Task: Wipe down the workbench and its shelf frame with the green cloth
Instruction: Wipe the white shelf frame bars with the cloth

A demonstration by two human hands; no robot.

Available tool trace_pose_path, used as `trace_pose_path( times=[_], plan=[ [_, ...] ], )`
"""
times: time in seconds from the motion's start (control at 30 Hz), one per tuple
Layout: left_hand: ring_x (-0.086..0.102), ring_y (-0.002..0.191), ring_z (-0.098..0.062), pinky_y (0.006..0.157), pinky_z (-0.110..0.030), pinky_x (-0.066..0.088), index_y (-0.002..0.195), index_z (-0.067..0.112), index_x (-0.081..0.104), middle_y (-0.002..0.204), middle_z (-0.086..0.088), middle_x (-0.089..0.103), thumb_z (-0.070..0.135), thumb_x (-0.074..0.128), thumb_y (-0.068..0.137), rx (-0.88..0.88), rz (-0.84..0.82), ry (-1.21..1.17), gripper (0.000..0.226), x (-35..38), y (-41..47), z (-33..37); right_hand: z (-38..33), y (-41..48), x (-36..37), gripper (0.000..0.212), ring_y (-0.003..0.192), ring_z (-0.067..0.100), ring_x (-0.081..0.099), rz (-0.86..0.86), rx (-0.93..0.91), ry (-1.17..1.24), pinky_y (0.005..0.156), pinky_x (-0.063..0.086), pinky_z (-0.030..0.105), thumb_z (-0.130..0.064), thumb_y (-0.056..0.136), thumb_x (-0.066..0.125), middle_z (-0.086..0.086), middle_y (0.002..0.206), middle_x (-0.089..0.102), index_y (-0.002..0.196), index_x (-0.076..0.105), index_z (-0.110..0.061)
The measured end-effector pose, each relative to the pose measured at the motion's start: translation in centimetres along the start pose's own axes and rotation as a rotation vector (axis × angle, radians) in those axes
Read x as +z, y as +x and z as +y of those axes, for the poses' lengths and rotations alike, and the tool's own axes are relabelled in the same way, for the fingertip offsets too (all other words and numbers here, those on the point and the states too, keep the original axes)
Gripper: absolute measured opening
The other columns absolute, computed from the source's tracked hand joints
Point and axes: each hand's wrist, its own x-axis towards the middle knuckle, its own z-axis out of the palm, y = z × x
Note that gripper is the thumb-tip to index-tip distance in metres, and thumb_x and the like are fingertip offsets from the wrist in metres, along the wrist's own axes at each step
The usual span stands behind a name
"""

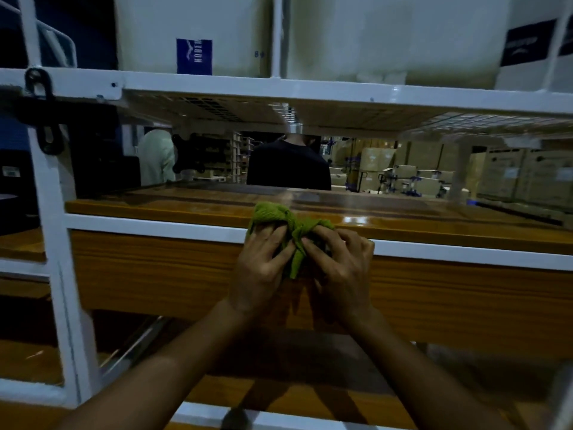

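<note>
The green cloth [286, 223] is bunched up at the front edge of the wooden workbench top [155, 201], just above a white horizontal bar of the shelf frame [148, 226]. My left hand [263, 268] grips the cloth's left side with curled fingers. My right hand [339, 265] pinches its right side, and a twisted strip of cloth hangs down between the two hands. Both hands are in front of the white bar and the wooden front panel [155, 271].
A white upright post [52, 243] stands at the left. An upper white shelf [279, 88] carries large white boxes [387, 35]. Behind the bench stands a person in a dark top [288, 169], with another person [156, 156] and stacked cartons [511, 175] farther back.
</note>
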Motion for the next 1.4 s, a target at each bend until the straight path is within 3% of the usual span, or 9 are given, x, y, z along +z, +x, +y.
trace_pose_path(
  times=[0.17,0.33,0.53,0.73,0.93,1.07,1.2,1.4],
  plan=[
    [0.055,0.119,-0.040,0.101,-0.051,0.043,0.112,0.000,0.070,0.128,-0.025,0.060,0.013,0.054,0.096,0.040,0.009,-0.027,0.027,2.9,2.4,4.8,4.9,-1.7,-3.6,0.028,0.108,0.032,0.050,-0.002,-0.001,-0.030,0.082,0.033,0.042,-0.016,0.080,0.073,0.009,0.125,0.062,0.108,0.074,-0.012],
    [0.054,0.119,-0.038,0.106,-0.050,0.039,0.110,0.000,0.071,0.125,-0.024,0.061,0.011,0.058,0.095,0.083,0.038,-0.077,0.023,5.3,4.4,8.2,9.0,-3.2,-6.1,0.045,0.109,0.033,0.051,0.003,-0.015,-0.045,0.083,0.035,0.043,-0.018,0.075,0.080,0.012,0.125,0.062,0.117,0.061,-0.017],
    [0.054,0.120,-0.036,0.108,-0.049,0.038,0.110,0.002,0.071,0.124,-0.023,0.063,0.011,0.058,0.095,0.140,0.043,-0.092,0.022,5.3,4.9,8.1,9.2,-4.1,-5.7,0.046,0.116,0.035,0.052,0.035,0.029,-0.049,0.088,0.039,0.048,-0.012,0.076,0.078,0.018,0.122,0.065,0.118,0.061,-0.015],
    [0.054,0.120,-0.036,0.111,-0.047,0.035,0.111,0.003,0.071,0.122,-0.023,0.063,0.012,0.059,0.095,0.154,0.022,-0.051,0.022,2.9,3.2,4.4,5.7,-3.5,-2.9,0.034,0.119,0.039,0.051,0.003,0.041,-0.009,0.094,0.041,0.049,-0.017,0.086,0.066,0.022,0.124,0.063,0.119,0.060,-0.010],
    [0.052,0.119,-0.038,0.103,-0.051,0.039,0.108,0.001,0.071,0.123,-0.026,0.062,0.018,0.049,0.100,0.110,-0.009,0.031,0.029,-1.9,-0.4,-2.6,-2.1,-0.5,2.3,0.027,0.121,0.036,0.050,-0.001,0.062,0.073,0.101,0.041,0.052,-0.013,0.085,0.066,0.022,0.121,0.065,0.108,0.073,0.000],
    [0.052,0.116,-0.042,0.098,-0.053,0.041,0.106,0.000,0.071,0.123,-0.029,0.060,0.022,0.043,0.103,0.044,-0.058,0.051,0.036,-6.0,-3.0,-8.1,-8.4,1.9,5.9,0.029,0.118,0.035,0.053,-0.057,0.074,0.072,0.108,0.035,0.056,-0.015,0.085,0.065,0.018,0.120,0.067,0.110,0.073,-0.002],
    [0.054,0.113,-0.045,0.098,-0.055,0.041,0.112,0.000,0.067,0.125,-0.030,0.057,0.014,0.048,0.098,0.016,-0.113,0.062,0.027,-9.1,-4.4,-13.2,-13.3,5.0,7.6,0.037,0.119,0.032,0.053,-0.187,0.120,0.094,0.114,0.027,0.056,-0.019,0.082,0.060,0.013,0.122,0.066,0.115,0.071,-0.006],
    [0.056,0.107,-0.037,0.096,-0.044,0.041,0.121,0.001,0.064,0.116,-0.021,0.063,0.025,0.050,0.095,-0.154,-0.170,0.010,0.039,-10.9,-2.2,-13.1,-14.0,9.0,7.5,0.032,0.105,0.026,0.058,-0.295,0.296,0.130,0.115,0.021,0.058,-0.024,0.087,0.050,0.002,0.107,0.071,0.110,0.069,-0.014]
  ],
)
